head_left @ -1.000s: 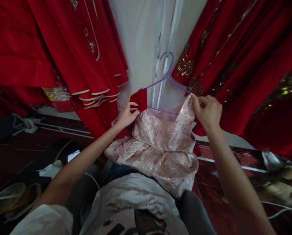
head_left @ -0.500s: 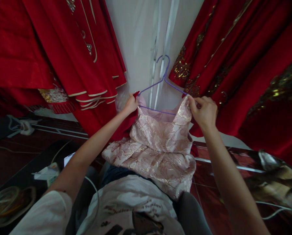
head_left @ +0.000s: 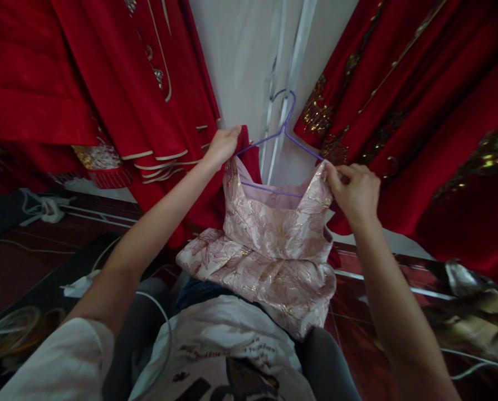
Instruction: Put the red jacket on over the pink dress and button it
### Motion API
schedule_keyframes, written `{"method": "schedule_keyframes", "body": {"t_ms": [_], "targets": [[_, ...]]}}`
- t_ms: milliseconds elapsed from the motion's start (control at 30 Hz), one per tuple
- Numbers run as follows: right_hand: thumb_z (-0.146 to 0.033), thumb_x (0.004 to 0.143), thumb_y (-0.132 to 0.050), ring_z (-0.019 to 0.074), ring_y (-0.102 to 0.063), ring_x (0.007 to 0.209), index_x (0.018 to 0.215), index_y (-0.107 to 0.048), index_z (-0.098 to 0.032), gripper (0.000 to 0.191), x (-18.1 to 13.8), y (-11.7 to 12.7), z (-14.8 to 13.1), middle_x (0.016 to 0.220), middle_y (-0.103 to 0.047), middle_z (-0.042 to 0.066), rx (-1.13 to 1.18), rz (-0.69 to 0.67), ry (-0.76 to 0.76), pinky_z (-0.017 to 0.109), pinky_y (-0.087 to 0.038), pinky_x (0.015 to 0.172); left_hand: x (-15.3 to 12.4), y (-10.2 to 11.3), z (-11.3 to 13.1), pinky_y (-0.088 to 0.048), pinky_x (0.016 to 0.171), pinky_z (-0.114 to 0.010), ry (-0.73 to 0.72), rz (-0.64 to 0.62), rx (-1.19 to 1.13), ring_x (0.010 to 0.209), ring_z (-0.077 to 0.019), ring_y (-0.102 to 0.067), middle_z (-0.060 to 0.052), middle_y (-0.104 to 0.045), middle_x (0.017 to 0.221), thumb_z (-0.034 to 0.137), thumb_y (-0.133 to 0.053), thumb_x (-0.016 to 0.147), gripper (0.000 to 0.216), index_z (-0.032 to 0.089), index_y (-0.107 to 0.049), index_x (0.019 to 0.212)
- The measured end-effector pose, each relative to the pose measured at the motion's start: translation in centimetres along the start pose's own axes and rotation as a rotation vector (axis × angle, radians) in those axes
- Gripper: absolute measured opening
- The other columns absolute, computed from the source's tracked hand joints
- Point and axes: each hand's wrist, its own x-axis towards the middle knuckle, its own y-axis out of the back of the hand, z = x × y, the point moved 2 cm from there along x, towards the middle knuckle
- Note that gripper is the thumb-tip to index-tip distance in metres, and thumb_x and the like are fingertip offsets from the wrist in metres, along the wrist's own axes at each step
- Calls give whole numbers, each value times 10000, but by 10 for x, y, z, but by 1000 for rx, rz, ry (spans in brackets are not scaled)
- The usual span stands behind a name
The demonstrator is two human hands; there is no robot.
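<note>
A pink and gold brocade dress (head_left: 274,234) hangs on a purple hanger (head_left: 288,125) and drapes down over my lap. Both of its shoulder straps lie over the hanger's arms. At the right strap, my right hand (head_left: 355,189) pinches the fabric by the hanger's end. Above the left strap, my left hand (head_left: 224,146) is closed on a piece of red cloth (head_left: 251,161), which lies behind the dress and the hanger's left arm. The fingertips of the left hand are partly hidden.
Red garments with pale trim (head_left: 161,161) hang on the left, and red ones with gold sequins (head_left: 316,114) on the right. Between them are a pale wall and a metal rail (head_left: 293,50). A dark bench (head_left: 32,298) with small items stands at the lower left.
My left hand has left the dress's left strap and moved up, raising the red cloth behind the hanger. My right hand stays at the right strap.
</note>
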Motion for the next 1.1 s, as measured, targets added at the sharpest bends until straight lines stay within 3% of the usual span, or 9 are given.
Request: {"method": "schedule_keyframes", "body": {"t_ms": [100, 167, 267, 433, 633, 733, 867, 1000, 1100], "targets": [[-577, 942, -398, 231, -538, 732, 826, -711, -207, 499, -7, 15, -14, 749, -620, 102, -1, 40, -52, 337, -327, 634, -29, -16, 33, -469, 865, -347, -111, -77, 117, 1008, -243, -628, -22, -623, 840, 472, -494, 936, 381, 145, -608, 776], [-600, 933, -396, 238, -544, 745, 841, -714, -211, 510, -9, 21, -18, 769, -625, 111, 24, 55, -84, 336, -323, 622, -49, -10, 41, -453, 833, -302, -163, -76, 177, 980, -236, -628, -24, -615, 792, 483, -514, 926, 374, 161, -589, 751], [-627, 918, -406, 248, -553, 755, 837, -715, -208, 527, -9, 23, -18, 768, -619, 115, 63, 41, -130, 336, -319, 614, -65, 19, 33, -409, 803, -260, -210, 38, 250, 945, -214, -617, -27, -591, 748, 485, -540, 916, 329, 186, -582, 785], [-638, 909, -418, 233, -549, 715, 832, -723, -207, 533, -5, 22, -13, 743, -620, 105, 69, 44, -158, 325, -314, 590, -59, 75, 18, -335, 740, -260, -257, 303, 429, 705, -151, -511, 1, -474, 653, 488, -426, 971, 354, 189, -574, 852], [-628, 903, -447, 202, -528, 649, 849, -745, -216, 510, -5, 23, -12, 739, -639, 92, 0, 91, -129, 312, -303, 564, -73, 101, 36, -332, 706, -311, -258, 239, 842, 605, -181, -460, -6, -417, 609, 469, -339, 988, 388, 202, -562, 817], [-629, 903, -444, 206, -536, 662, 835, -739, -212, 516, -6, 22, -19, 718, -622, 93, 9, 82, -119, 313, -316, 572, -88, 88, 41, -376, 737, -325, -240, 68, 810, 682, -222, -561, -32, -495, 627, 471, -388, 966, 371, 199, -587, 811], [-616, 926, -405, 223, -551, 696, 847, -739, -195, 543, -10, 25, -32, 735, -612, 108, -2, 57, -135, 323, -312, 589, -107, 37, 45, -424, 765, -318, -230, -93, 561, 772, -230, -638, -55, -590, 677, 481, -455, 945, 342, 190, -631, 906], [-613, 932, -389, 224, -552, 694, 838, -743, -181, 567, -15, 26, -36, 745, -617, 116, -11, 52, -172, 324, -298, 590, -134, -11, 44, -435, 667, -296, -224, -143, 452, 659, -197, -634, -48, -592, 622, 454, -438, 962, 342, 182, -641, 926], [-611, 944, -350, 211, -552, 679, 824, -745, -173, 602, -18, 21, -37, 744, -628, 113, -15, 38, -183, 314, -290, 589, -166, -26, 28, -387, 574, -272, -234, -187, 485, 554, -165, -589, -36, -587, 597, 436, -374, 989, 374, 188, -649, 937]]}}
